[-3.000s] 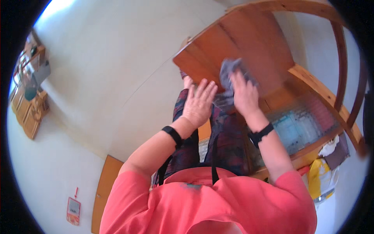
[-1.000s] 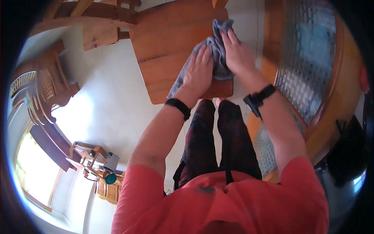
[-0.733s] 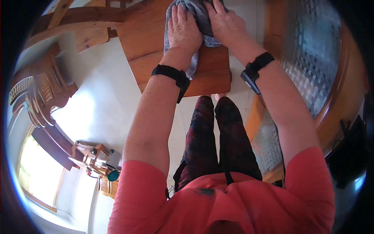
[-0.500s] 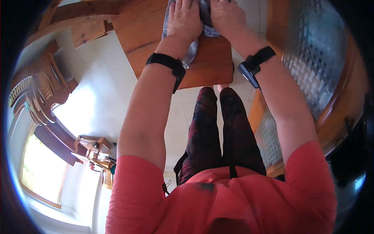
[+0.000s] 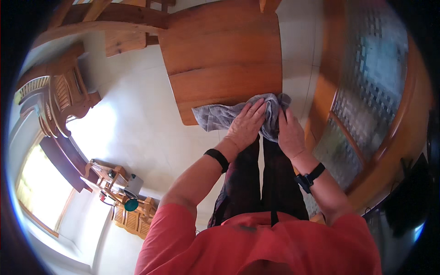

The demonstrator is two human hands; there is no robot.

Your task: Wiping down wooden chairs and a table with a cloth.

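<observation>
A grey towel (image 5: 213, 118) lies bunched along the near edge of a reddish-brown wooden top (image 5: 224, 55). Its left end spreads flat on the wood, and its right part is crumpled and hangs over the edge. My left hand (image 5: 247, 123) presses down on the middle of the bunch, fingers together and bent over the fabric. At the right corner, my right hand (image 5: 290, 134) grips the crumpled end between thumb and fingers. The palm side of both hands is hidden.
Wooden furniture with a curved rail (image 5: 123, 16) adjoins the top at the far left. Wooden chairs (image 5: 59, 91) stand farther left. On the right is a wood-framed patterned glass panel (image 5: 371, 82). Pale floor tiles (image 5: 133, 101) surround the top, and my legs (image 5: 238, 183) are close below its edge.
Both hands have drawn the towel from the far part of the wooden top back to its near edge. My elbows are now bent, and more of the wood shows.
</observation>
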